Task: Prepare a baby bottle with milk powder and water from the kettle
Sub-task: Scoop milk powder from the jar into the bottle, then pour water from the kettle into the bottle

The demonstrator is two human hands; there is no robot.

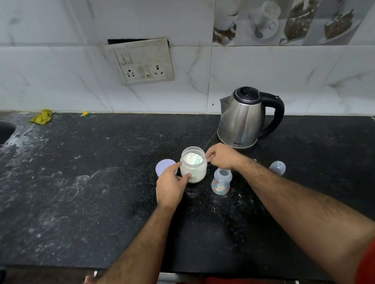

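Risk: dark surface [95,196] already dusted white; more powder spills if scoop tips between jar and narrow neck of baby bottle [221,181], open, just right of jar.
Kettle [243,118] behind: elbow could knock it.
Powder jar [193,167], lid off: left hand [171,187] curled round its side, steadying.
Right hand [221,157]: fingertips pinched at jar rim; contents of pinch cannot tell.

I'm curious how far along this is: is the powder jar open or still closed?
Open. The jar has no lid on; white powder shows in its mouth, and its lid lies beside it.
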